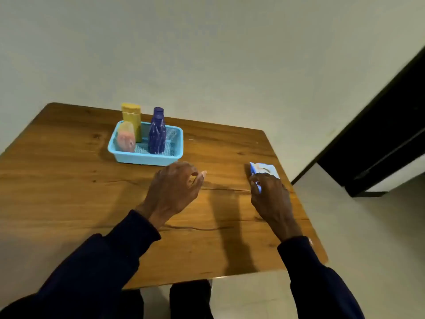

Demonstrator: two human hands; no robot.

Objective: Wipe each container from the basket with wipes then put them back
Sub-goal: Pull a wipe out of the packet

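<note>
Pale wall (207, 54), plain, behind and above everything else. Wooden tabletop (69, 180), brown with dark grain lines and a crack running across its middle, far edge against the wall. Light floor (368, 238), to the right of and below the tabletop. Dark door frame (379, 134), slanting across the upper right. Left sleeve (96, 261) and right sleeve (315, 284), both dark, reaching in from the lower edge. Basket (142, 160), light blue plastic with a mesh bottom, on the far left-centre of the tabletop, holding all the containers upright. Left hand (172, 187), above the tabletop just in front of the basket's near right corner, fingers loosely curled and grasping nothing, thumb tip pointing right. Right hand (270, 196), near the right edge of the tabletop, fingers curled over the near end of the wipes pack and grasping it. Purple bottle (157, 137), ribbed, in the middle of the basket; a second purple cap shows just behind its top. Yellow container (131, 113), tall, at the basket's back left corner. Pink container (126, 139), translucent, at the front left, just in front of the yellow one. Wipes pack (264, 168), blue and white, well apart from the basket, its far end showing beyond the right hand.
</note>
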